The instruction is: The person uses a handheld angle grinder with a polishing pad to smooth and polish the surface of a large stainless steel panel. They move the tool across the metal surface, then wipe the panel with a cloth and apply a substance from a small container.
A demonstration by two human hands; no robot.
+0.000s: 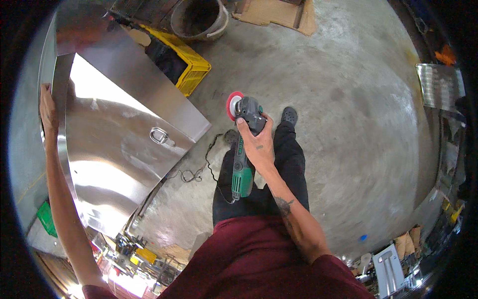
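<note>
The grinder (pixel 242 164) is right of the box (pixel 119 119), apart from it. The right hand (pixel 260 147) is closed around its head end, probably because most weight gathers there; the tail points back toward the legs (pixel 291 172). Held so, the red-rimmed disc (pixel 232 106) stands on the side nearest the box and touches nothing. The left hand (pixel 49 112) lies along the box's far left edge, perhaps to steady it; whether it grips or merely rests, I cannot tell. The cord (pixel 208 160) loops loosely right of the box, apparently leaving slack. The crate (pixel 198 66) stands just beyond the box.
</note>
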